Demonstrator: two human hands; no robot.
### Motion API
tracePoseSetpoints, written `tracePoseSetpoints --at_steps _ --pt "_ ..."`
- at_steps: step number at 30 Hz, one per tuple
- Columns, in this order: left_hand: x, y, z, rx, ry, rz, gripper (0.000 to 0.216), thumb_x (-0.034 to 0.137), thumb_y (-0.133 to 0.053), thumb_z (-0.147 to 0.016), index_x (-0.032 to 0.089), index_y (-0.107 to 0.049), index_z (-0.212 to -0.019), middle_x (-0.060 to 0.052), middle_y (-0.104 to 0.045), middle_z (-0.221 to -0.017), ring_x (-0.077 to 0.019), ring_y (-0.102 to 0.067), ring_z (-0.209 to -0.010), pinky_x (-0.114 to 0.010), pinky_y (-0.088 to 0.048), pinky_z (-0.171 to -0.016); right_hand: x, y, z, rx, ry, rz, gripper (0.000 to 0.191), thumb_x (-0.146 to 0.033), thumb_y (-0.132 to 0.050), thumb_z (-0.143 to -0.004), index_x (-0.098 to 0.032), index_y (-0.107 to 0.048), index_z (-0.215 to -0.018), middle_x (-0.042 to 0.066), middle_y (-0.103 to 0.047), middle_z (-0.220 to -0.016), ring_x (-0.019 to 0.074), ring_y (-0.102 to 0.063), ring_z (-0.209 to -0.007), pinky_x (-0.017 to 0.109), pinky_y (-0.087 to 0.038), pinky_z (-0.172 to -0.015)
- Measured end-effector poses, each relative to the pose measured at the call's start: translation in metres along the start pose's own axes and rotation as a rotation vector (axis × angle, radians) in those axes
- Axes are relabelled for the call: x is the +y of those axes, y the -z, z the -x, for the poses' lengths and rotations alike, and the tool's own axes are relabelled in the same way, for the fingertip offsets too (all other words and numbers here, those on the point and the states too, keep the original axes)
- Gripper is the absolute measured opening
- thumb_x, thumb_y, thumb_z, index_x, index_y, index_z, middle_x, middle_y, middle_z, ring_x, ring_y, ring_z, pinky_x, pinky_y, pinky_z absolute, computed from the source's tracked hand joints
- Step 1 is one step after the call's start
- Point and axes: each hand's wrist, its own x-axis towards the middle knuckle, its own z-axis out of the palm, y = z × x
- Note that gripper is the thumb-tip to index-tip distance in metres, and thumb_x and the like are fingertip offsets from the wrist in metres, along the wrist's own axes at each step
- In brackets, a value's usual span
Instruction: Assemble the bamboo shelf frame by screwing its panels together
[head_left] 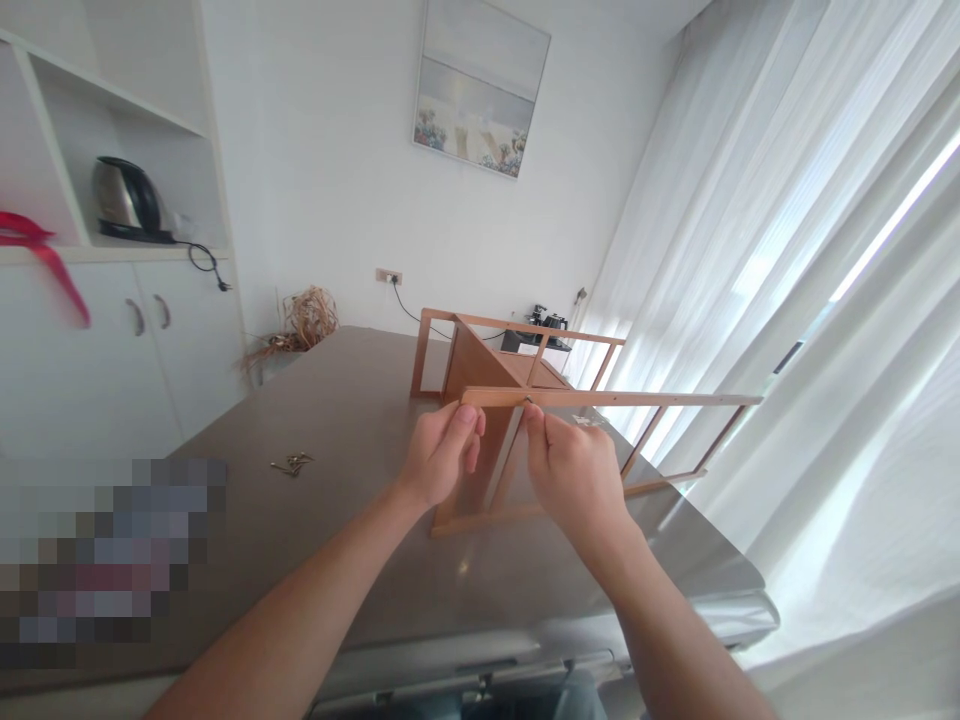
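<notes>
Left hand [444, 452] pinches wooden frame [600, 398], which extends past right hand [579, 465]

Homelike room: framed painting [480, 90] on wall [330, 170], sheer curtains [735, 220], electric kettle [124, 195] on shelf [150, 254].

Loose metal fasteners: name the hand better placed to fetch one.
Probably the left hand: it holds the wooden frame but is nearer the fasteners; the right hand is farther off.
</notes>
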Motion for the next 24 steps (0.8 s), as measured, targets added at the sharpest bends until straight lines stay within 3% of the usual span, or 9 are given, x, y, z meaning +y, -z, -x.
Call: tracePoseSetpoints --at_steps 11,24 --pt "0.0006 -0.0001 0.0009 0.002 0.0 -0.01 0.045 0.052 -0.037 -0.103 0.02 -0.055 -0.078 0.004 -0.053 -0.046 -0.0124 -0.051 -0.045 -0.028 -0.037 -0.054 0.0008 -0.0023 0.0038 -0.035 -0.045 -0.09 0.059 -0.044 -0.03 -0.107 -0.019 -0.063 -0.064 0.005 -0.059 -0.053 0.0151 -0.056 -0.051 0.029 -0.027 -0.057" --pt "0.0009 -0.0006 0.0003 0.008 -0.008 -0.002 0.045 0.05 -0.037 -0.103 0.02 -0.054 -0.076 0.004 -0.052 -0.046 -0.0128 -0.051 -0.045 -0.027 -0.036 -0.052 -0.0041 -0.0035 0.0023 -0.083 -0.113 -0.118 0.063 -0.045 -0.028 -0.106 -0.021 -0.059 -0.058 0.008 -0.065 -0.058 0.0192 -0.062 -0.058 0.03 -0.033 -0.062"
